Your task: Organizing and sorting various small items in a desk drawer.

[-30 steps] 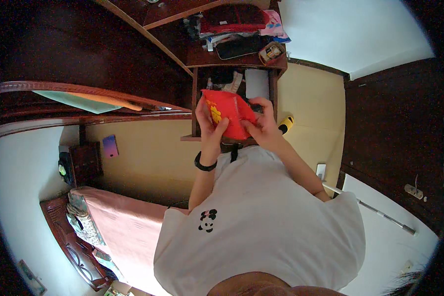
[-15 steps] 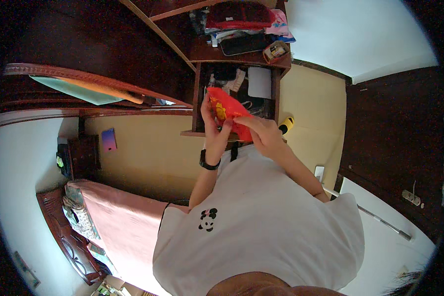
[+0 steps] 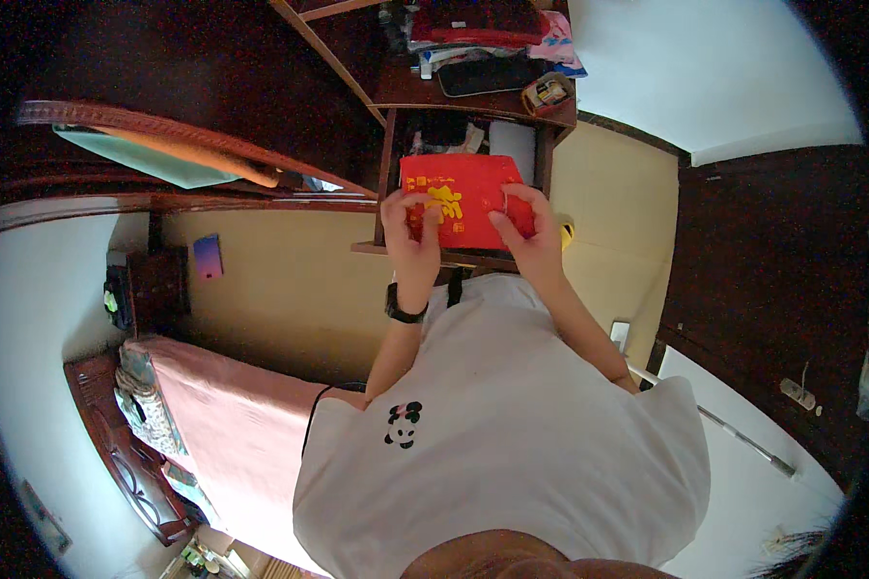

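Note:
A flat red packet [image 3: 478, 227] with gold lettering is spread out between my two hands, face up. My left hand [image 3: 412, 236] grips its left side, the fingers bent over the front. On the right edge, my right hand [image 3: 534, 232] pinches the packet between thumb and fingers. The pulled-out wooden drawer [image 3: 384, 183] lies directly beneath, and the packet hides much of its contents. Toward the drawer's far end, a white flat item [image 3: 513, 143] and some dark and pale things still show.
Beyond the drawer, a shelf [image 3: 406, 92] carries a black case [image 3: 488, 77], a small open box [image 3: 547, 94] and a red folded item [image 3: 473, 24]. A pink-covered bed [image 3: 232, 405] is at lower left. A yellow shoe [image 3: 568, 233] rests on the floor right of the drawer.
The red packet has gone from tilted and partly folded to flat and facing up. My right hand has moved from its front to its right edge.

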{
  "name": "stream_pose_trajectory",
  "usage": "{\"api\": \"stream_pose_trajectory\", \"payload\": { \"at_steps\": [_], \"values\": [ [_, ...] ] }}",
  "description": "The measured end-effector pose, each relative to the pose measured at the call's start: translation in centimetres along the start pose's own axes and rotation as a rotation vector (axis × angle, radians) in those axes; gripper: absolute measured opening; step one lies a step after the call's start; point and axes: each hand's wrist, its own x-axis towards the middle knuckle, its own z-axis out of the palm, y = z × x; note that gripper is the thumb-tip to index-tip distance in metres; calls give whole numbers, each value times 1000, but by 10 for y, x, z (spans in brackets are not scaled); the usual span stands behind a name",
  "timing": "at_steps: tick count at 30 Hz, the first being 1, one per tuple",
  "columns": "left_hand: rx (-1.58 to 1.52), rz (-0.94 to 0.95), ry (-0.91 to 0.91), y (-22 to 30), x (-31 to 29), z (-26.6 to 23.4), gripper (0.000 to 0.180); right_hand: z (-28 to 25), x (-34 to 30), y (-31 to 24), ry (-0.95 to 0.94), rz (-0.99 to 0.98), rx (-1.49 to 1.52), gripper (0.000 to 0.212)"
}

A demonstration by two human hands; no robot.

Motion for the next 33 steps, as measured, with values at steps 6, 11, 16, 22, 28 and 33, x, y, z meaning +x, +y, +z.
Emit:
{"api": "stream_pose_trajectory", "payload": {
  "at_steps": [6,11,16,22,28,33],
  "values": [
    [-322,-136,132,8,-3,5,23,7,2,6,64,59,261,23],
    [-470,-174,222,17,2,7,27,-5,2,25,-30,137,162,15],
    [-569,-335,133,19,-7,-1,21,-10,9,14,-65,75,279,11],
    [-892,-677,88,3,-14,-9,21,-19,18,14,-204,-98,19,11],
    [-1019,-714,120,4,-19,-15,24,-15,20,6,-141,-248,-144,12],
    [-750,-612,-191,1,-32,-28,28,-28,35,0,-94,-182,-74,12]
  ]
}}
